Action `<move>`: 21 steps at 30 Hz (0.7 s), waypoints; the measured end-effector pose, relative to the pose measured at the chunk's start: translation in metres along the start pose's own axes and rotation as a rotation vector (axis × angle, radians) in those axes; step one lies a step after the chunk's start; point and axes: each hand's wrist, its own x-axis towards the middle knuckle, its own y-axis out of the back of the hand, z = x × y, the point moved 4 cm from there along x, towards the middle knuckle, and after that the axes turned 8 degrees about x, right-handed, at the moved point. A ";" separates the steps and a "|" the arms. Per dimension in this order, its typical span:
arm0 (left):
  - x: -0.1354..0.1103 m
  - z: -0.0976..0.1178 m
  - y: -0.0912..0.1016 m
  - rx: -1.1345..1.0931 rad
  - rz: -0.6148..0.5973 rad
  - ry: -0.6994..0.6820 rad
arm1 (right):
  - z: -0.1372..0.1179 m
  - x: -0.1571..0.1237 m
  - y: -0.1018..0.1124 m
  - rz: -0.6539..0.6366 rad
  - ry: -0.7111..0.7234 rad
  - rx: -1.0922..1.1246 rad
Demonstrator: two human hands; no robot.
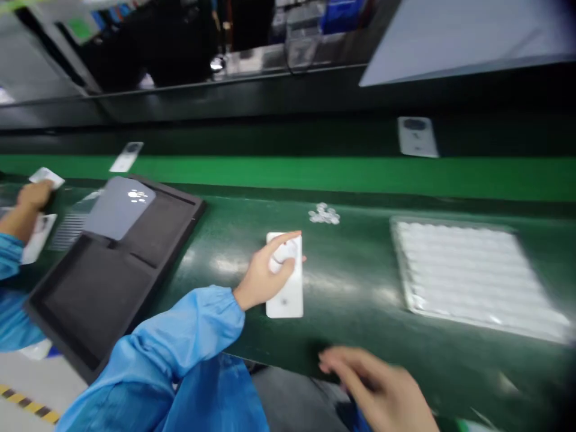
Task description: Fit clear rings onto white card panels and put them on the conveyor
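A flat white rectangular panel (288,300) with a round part near its upper end lies on the green work surface. My left hand (265,270) lies across it, thumb and index finger on either side of the round part, another fingertip past the right edge. The hand holds the panel against the surface. Lower right, my right hand (378,384) hovers by the front edge, slightly blurred. Its thumb and index fingertips come together, and anything between them is too small to make out. Beyond the panel sits a small pile of clear-white round pieces (324,214).
To the right is a clear tray (409,300) of white pieces in rows. A black compartment tray (148,288) with a translucent sheet (119,210) stands left. Similar panels lie at the back (417,138). A co-worker's hand (36,195) holds a white panel at far left.
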 end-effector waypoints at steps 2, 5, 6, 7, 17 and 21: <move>0.000 0.005 0.001 0.150 0.009 -0.071 | -0.013 0.033 0.001 0.103 -0.207 0.292; 0.003 0.010 0.004 0.242 0.030 -0.128 | -0.019 0.076 0.001 0.249 -0.275 0.629; 0.003 0.010 0.004 0.245 0.022 -0.143 | -0.019 0.085 0.000 0.250 -0.275 0.690; 0.003 0.010 0.004 0.243 0.005 -0.157 | -0.018 0.091 -0.002 0.228 -0.278 0.727; 0.000 0.003 0.000 0.254 -0.095 -0.172 | -0.015 0.093 -0.011 0.104 -0.289 0.639; 0.001 0.004 -0.001 0.281 -0.138 -0.172 | -0.019 0.094 -0.002 0.086 -0.243 0.498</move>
